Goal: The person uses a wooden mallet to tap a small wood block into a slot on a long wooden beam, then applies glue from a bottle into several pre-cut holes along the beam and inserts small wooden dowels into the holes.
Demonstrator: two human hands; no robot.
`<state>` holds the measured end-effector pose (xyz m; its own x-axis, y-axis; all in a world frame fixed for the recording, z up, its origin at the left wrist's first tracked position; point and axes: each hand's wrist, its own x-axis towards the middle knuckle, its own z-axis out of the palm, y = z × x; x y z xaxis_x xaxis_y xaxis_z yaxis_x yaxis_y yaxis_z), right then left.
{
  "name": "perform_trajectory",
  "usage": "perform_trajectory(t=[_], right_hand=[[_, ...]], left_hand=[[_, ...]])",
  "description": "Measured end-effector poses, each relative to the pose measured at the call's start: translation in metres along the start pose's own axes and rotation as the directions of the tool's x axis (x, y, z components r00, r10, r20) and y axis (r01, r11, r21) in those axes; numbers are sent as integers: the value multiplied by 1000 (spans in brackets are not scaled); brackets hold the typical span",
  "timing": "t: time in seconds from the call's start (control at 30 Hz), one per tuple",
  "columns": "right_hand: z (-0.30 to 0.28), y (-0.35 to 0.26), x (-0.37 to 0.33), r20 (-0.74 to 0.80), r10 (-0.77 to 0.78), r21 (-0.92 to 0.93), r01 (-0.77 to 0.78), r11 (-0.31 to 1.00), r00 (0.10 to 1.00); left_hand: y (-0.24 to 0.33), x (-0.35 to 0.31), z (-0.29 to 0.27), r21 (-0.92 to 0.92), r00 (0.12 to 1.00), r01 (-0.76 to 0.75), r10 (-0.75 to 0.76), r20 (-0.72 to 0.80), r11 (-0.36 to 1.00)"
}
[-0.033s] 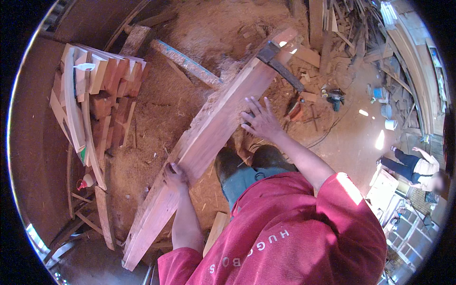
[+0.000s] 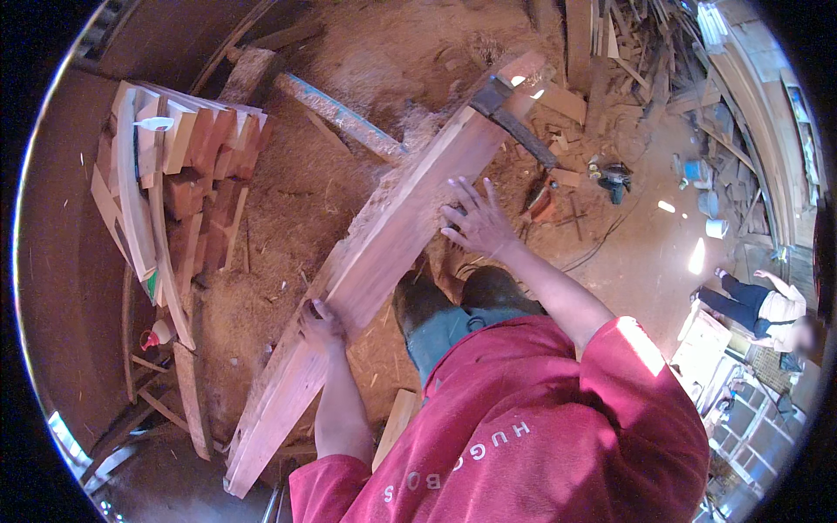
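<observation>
A long, thick wooden plank (image 2: 392, 231) runs diagonally in front of me, from lower left to upper right, with a rough, splintered left edge. My left hand (image 2: 323, 327) is wrapped over its edge at the lower half, the thumb on top. Further up, my right hand (image 2: 475, 222) lies on the plank's face with fingers spread, gripping nothing. Across the plank's far end sits a dark metal piece (image 2: 495, 94) with a bar, perhaps a clamp; its kind is not clear.
Stacked timber pieces (image 2: 196, 166) stand at the left. A dusty blue-edged bar (image 2: 340, 113) meets the plank's far side. Sawdust covers the floor. An orange tool (image 2: 540, 202) and a dark power tool (image 2: 615, 181) lie to the right. Another person (image 2: 758, 305) is at far right.
</observation>
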<state>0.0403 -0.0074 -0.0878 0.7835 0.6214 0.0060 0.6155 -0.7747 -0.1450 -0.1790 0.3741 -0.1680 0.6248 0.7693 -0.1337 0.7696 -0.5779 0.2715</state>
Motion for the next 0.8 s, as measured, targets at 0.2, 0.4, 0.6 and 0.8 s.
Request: perform_trajectory(t=[0.2,0.4,0.6,0.8], right_hand=[[10,4,-5,-166,175,148,-151,977,970],[11,-5,-6,-127,121,98,-109,989,984],[12,-2,-9,-94,43,51,-38,998,995],[14,-1,-10,-80,-16,13,17,1000,997]], left_hand=[[-1,3,-1,9,997,14,-15,72,1000],[10,0,-11,44,998,3,-5,63,999],[1,2,-6,152,987,89,-108,117,984],[4,-1,-8,59,999,10,-12,36,998]])
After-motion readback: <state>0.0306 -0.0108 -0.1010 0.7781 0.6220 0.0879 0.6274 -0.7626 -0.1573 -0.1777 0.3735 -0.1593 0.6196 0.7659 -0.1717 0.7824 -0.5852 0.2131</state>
